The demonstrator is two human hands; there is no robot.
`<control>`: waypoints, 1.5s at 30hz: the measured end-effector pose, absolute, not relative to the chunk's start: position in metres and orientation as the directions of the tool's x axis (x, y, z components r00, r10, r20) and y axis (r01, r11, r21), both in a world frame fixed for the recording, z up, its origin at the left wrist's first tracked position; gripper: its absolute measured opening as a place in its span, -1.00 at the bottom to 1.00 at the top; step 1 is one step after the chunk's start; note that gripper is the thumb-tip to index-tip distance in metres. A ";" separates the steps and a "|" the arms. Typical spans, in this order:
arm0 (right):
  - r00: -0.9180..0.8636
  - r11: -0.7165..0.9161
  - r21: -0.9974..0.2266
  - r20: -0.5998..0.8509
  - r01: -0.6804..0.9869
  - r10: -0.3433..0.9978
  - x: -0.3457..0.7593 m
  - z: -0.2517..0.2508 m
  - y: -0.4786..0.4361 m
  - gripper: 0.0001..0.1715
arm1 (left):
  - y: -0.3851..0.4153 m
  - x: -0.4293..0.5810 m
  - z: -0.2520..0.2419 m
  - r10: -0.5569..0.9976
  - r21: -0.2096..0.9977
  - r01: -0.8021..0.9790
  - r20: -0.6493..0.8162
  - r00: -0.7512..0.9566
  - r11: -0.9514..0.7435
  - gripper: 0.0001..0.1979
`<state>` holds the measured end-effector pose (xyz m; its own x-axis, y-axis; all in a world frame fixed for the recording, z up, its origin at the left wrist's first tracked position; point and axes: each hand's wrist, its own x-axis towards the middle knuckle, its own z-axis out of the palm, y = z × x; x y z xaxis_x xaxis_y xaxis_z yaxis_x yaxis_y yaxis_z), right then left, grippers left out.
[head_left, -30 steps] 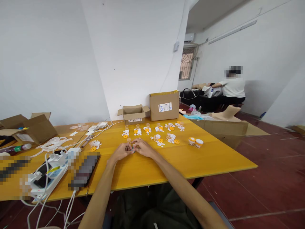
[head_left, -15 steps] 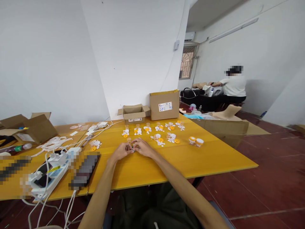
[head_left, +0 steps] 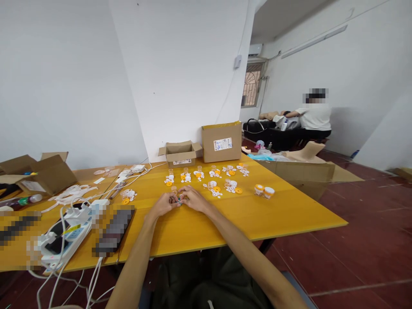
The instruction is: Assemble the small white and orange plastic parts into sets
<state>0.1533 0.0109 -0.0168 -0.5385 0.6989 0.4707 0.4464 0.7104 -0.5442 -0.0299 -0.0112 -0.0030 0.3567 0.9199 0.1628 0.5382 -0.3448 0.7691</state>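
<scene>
My left hand (head_left: pixel 165 203) and my right hand (head_left: pixel 194 199) meet fingertip to fingertip on the yellow table (head_left: pixel 289 214), pinched around a tiny part that I cannot make out. Just beyond them lie several small groups of white and orange parts (head_left: pixel 214 189) with little clear vials, set out in rows. Two capped vials (head_left: pixel 264 191) stand off to the right of my hands.
An open cardboard box (head_left: pixel 180 153) and a taller closed box (head_left: pixel 222 142) stand at the table's far edge. A power strip with white cables (head_left: pixel 69 229) and a dark phone lie at the left. Another box (head_left: pixel 41 172) sits far left. A person (head_left: pixel 313 116) sits at the back.
</scene>
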 end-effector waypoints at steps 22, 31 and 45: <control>-0.526 0.703 -0.551 0.473 0.450 0.707 0.152 -0.019 0.012 -0.83 | -0.011 -0.031 -0.003 0.928 0.772 0.546 0.151 0.340 -0.326 -0.77; -0.570 0.753 -0.478 0.494 0.452 0.656 0.152 -0.016 0.007 -0.85 | -0.013 -0.027 0.000 0.931 0.781 0.543 0.131 0.341 -0.309 -0.73; -0.548 0.726 -0.498 0.477 0.475 0.687 0.149 -0.018 0.009 -0.82 | -0.012 -0.029 -0.001 0.927 0.764 0.550 0.167 0.337 -0.338 -0.75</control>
<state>0.1494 0.0087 -0.0178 -0.5484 0.6867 0.4772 0.4752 0.7255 -0.4978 -0.0288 -0.0122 -0.0008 0.3366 0.9267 0.1673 0.5500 -0.3377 0.7638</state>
